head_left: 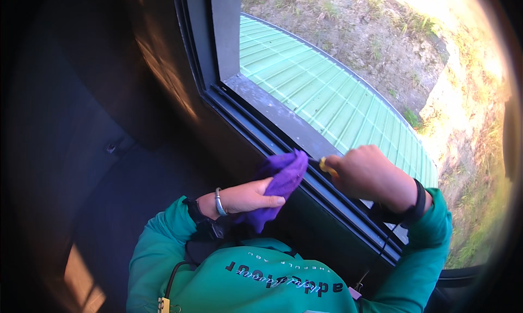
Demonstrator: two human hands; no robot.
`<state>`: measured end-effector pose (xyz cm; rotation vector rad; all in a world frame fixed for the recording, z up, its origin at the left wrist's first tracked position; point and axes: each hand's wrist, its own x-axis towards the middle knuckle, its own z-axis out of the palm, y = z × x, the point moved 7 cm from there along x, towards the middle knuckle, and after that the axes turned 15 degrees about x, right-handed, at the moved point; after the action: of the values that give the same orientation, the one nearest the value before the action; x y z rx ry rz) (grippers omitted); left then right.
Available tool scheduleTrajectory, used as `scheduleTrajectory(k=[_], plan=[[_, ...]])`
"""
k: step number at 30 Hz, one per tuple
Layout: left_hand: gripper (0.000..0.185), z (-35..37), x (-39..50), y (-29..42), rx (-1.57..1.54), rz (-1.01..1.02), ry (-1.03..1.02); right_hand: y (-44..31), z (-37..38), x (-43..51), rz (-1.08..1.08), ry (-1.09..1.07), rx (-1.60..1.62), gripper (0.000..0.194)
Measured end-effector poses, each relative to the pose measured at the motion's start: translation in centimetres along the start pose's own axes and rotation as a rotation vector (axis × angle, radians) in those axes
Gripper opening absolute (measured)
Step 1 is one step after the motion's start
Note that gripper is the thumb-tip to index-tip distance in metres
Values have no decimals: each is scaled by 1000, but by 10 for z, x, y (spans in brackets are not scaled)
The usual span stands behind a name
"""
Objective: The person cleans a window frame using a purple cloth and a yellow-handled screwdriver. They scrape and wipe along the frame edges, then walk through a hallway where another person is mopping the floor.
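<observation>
A bunched purple cloth (285, 180) is gripped in my left hand (250, 195), the thumb lying across its near side. The cloth is above the inner edge of the dark window track (245, 130), and its upper tip rises over the grooves. My right hand (367, 172) is closed in a fist over the outer side of the track. It grips a small tool with a yellow part (328, 167) showing by the thumb. A dark end of the tool points toward the cloth; whether the two touch is hard to tell. The fist hides the rest of the tool.
The window frame's upright (225, 31) rises at the upper left. Beyond the outer sill (282, 108) lies a green ribbed metal roof (310, 80), with an earth slope (367, 39) behind. A cable (380, 251) hangs by my right sleeve. The dark floor (135, 198) is to the left.
</observation>
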<state>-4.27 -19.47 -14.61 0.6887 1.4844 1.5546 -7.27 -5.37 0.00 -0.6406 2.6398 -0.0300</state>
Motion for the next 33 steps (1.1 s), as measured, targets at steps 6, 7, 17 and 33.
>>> scheduleTrajectory(k=[6, 7, 17, 33], plan=[[41, 81, 1, 27, 208, 64, -545, 6, 21, -125, 157, -198, -80, 17], [46, 84, -4, 34, 249, 73, -586, 5, 23, -134, 190, -141, -67, 16], [47, -6, -67, 75, 90, 212, 302, -17, -6, -103, -273, 488, 323, 43], [47, -98, -109, 76, 76, 124, 568, -69, 3, 32, -457, 472, 378, 44]])
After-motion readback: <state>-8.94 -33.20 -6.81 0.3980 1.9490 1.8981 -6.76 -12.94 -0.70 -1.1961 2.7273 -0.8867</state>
